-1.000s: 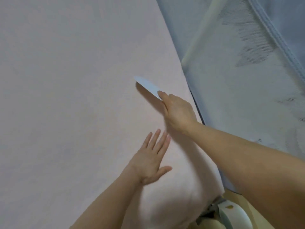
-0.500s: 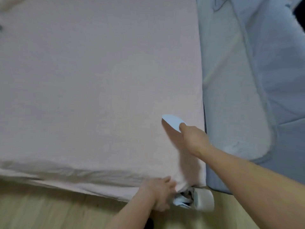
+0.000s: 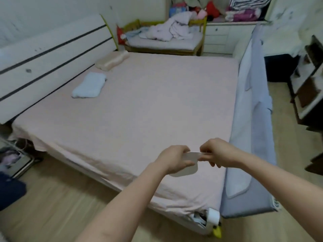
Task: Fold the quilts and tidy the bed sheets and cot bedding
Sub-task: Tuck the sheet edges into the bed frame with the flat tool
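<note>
Change: both hands have lifted off the pink sheet (image 3: 139,102), and the left has joined the right on the white card (image 3: 187,165).
Hands: left hand (image 3: 174,158) and right hand (image 3: 216,152) pinch the card's top edge above the bed's near right corner.
Edges: grey bed rail (image 3: 251,128) lines the right side; headboard (image 3: 43,63) left.
Room: wooden floor (image 3: 61,198) near.
Far: cot (image 3: 164,39) with rumpled quilt (image 3: 167,28).

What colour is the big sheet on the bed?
Pale pink, plain with no pattern: the bed sheet shows best in the head view.

pink sheet (image 3: 139,105) open, grey rail (image 3: 251,119) flanking right
</note>
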Tool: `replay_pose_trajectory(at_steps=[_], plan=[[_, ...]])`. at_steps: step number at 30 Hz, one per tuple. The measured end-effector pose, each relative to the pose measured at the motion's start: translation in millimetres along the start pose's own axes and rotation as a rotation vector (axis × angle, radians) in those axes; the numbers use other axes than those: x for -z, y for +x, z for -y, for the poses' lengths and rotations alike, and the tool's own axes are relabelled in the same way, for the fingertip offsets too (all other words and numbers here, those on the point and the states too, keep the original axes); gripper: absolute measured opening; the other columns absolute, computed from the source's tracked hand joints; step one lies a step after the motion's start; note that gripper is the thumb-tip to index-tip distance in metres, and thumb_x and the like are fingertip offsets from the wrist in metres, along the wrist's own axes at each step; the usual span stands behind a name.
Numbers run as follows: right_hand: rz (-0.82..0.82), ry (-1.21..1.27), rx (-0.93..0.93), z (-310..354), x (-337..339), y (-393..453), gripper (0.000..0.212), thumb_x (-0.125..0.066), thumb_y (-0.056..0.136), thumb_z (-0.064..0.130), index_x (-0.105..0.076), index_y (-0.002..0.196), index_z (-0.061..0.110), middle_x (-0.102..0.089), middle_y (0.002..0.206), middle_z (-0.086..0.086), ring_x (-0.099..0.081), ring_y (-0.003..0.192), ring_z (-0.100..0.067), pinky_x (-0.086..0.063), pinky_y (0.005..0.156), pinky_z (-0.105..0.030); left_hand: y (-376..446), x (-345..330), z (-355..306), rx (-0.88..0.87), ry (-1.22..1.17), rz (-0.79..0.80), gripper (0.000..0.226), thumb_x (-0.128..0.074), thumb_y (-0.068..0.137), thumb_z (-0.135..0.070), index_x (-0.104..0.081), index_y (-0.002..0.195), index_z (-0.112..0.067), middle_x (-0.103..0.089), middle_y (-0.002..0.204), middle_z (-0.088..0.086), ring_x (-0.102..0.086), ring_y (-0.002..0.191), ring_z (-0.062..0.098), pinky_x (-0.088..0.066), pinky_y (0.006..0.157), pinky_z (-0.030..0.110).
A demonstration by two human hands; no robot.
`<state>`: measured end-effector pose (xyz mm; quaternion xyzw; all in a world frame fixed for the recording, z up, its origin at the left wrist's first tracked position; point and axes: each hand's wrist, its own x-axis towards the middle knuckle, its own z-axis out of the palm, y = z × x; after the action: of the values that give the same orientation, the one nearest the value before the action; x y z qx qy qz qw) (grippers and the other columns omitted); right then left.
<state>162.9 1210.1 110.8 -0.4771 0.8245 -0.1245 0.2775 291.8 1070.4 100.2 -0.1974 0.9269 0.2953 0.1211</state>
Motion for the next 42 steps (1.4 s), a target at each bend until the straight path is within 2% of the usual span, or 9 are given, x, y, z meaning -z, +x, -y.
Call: replay_pose_trajectory(at_steps=[2,5,8,12,19,25,30,35,42], plan=[[-0.03,0.081,0.029,2,25,-12,0.036,-0.063,0.088,0.038,-0.053,0.058,0.021,-0.065,0.056,0.0,-0.052,0.04,-0.01,-0.043,0.047,-0.026,0,17,-11,-0.063,-0.082,-0.022,0.025,-0.061,0.089,-0.039,-0.056,0.078,-0.017,-0.055,0.077,-0.001,-0.053,0.075,0.02,-0.038,0.062,0.031],[-0.117,0.175,-0.008,-14,58,-35,0.034,-0.065,0.088,0.036,-0.058,0.063,0.014,-0.066,0.058,0.0,-0.055,0.044,-0.01,-0.042,0.047,-0.025,12,43,-41,-0.191,-0.071,-0.01,0.04,-0.059,0.092,-0.04,-0.042,0.062,-0.019,-0.042,0.063,-0.004,-0.039,0.06,0.016,-0.028,0.057,0.031],[-0.223,0.268,-0.039,-41,82,-61,0.032,-0.066,0.088,0.033,-0.063,0.07,0.007,-0.067,0.061,-0.002,-0.057,0.048,-0.009,-0.043,0.048,-0.022,32,53,-80,-0.296,-0.016,-0.022,0.039,-0.055,0.094,-0.039,-0.043,0.062,-0.021,-0.044,0.063,-0.005,-0.041,0.062,0.017,-0.03,0.058,0.031],[-0.458,0.257,-0.154,-101,119,-108,0.045,-0.07,0.077,0.054,-0.064,0.059,0.013,-0.06,0.048,0.0,-0.05,0.039,-0.005,-0.036,0.041,-0.015,77,44,-159,-0.408,0.047,-0.018,0.04,-0.053,0.095,-0.039,-0.042,0.061,-0.022,-0.046,0.063,-0.005,-0.044,0.065,0.019,-0.031,0.058,0.031],[-0.629,0.144,-0.259,-255,187,-158,0.057,-0.062,0.065,0.073,-0.062,0.05,0.018,-0.052,0.043,0.004,-0.044,0.04,-0.005,-0.034,0.046,-0.024,181,-4,-310,-0.465,-0.016,-0.009,0.048,-0.056,0.092,-0.048,-0.043,0.058,-0.017,-0.041,0.058,-0.003,-0.037,0.055,0.014,-0.029,0.055,0.03],[-0.629,0.356,-0.246,-371,269,-183,0.041,-0.077,0.071,0.05,-0.067,0.061,0.011,-0.061,0.049,-0.007,-0.051,0.043,-0.011,-0.04,0.046,-0.019,260,-25,-432,-0.412,-0.063,-0.004,0.054,-0.057,0.089,-0.054,-0.039,0.057,-0.014,-0.034,0.057,-0.002,-0.032,0.055,0.015,-0.024,0.054,0.029],[-0.397,0.689,-0.176,-461,345,-178,0.013,-0.076,0.08,0.022,-0.074,0.082,0.009,-0.067,0.067,-0.012,-0.052,0.047,-0.011,-0.039,0.043,-0.017,327,-28,-490,-0.381,-0.195,-0.046,0.051,-0.059,0.088,-0.054,-0.046,0.064,-0.011,-0.036,0.06,0.002,-0.031,0.055,0.015,-0.022,0.053,0.028],[-0.69,0.938,-0.189,-527,393,-114,0.011,-0.076,0.079,0.016,-0.071,0.076,0.007,-0.061,0.058,-0.008,-0.043,0.041,-0.007,-0.034,0.041,-0.014,419,-11,-523,-0.32,-0.259,-0.11,0.047,-0.055,0.09,-0.053,-0.054,0.069,-0.011,-0.042,0.065,0.004,-0.036,0.058,0.014,-0.025,0.055,0.026],[-0.927,1.225,-0.223,-626,512,15,0.016,-0.065,0.09,0.017,-0.062,0.081,0.005,-0.058,0.054,-0.005,-0.044,0.039,-0.005,-0.035,0.037,-0.013,613,35,-579,-0.298,-0.355,-0.126,0.05,-0.053,0.092,-0.05,-0.038,0.064,-0.013,-0.03,0.059,0.003,-0.029,0.048,0.01,-0.02,0.049,0.02]])
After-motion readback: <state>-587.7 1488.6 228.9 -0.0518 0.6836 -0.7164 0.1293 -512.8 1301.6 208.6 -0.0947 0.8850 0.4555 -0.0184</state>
